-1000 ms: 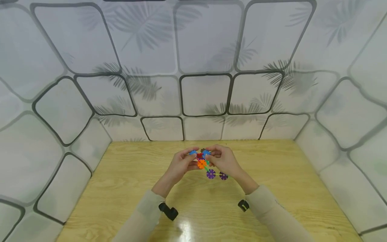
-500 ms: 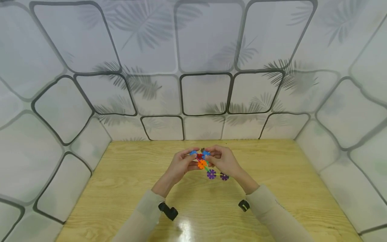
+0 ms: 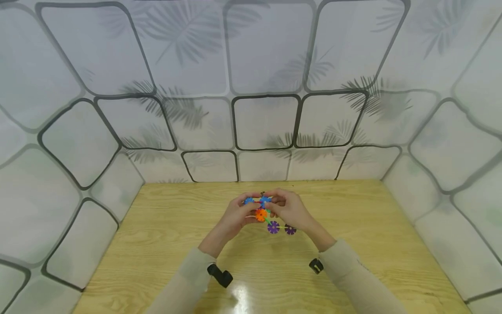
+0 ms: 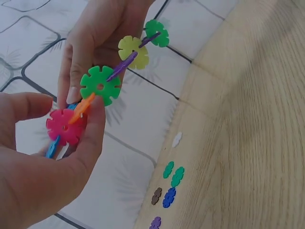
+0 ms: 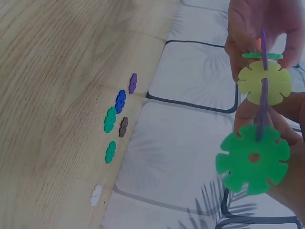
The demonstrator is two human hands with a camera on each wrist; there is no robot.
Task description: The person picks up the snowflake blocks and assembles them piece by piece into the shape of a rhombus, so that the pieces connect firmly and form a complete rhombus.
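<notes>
A chain of interlocking notched plastic discs hangs between my two hands above the table. My left hand (image 3: pixel 234 214) pinches its left part, where a pink-red disc (image 4: pixel 59 125) and a blue disc (image 3: pixel 249 201) show at the fingers. My right hand (image 3: pixel 289 209) pinches another blue disc (image 3: pixel 265 200) beside it. From the grip runs an orange disc (image 3: pixel 261 215), then a purple disc (image 3: pixel 273 227) and a dark purple disc (image 3: pixel 290 229). Green discs (image 5: pixel 253 160) and a yellow disc (image 5: pixel 265 82) stand out in the wrist views. Fingers hide part of the joined pieces.
Loose notched discs lie along the far table edge: a white disc (image 4: pixel 177 139), green discs (image 4: pixel 177 176), a brown disc (image 4: pixel 156 196), a blue disc (image 4: pixel 169 197) and a purple disc (image 4: pixel 156 223). Patterned cloth walls (image 3: pixel 266 122) enclose the wooden table (image 3: pixel 274 279) on three sides.
The two blue discs have shifted slightly left. My left thumb has moved further right across the joined pieces, covering most of the red one. Both hands keep their grip.
</notes>
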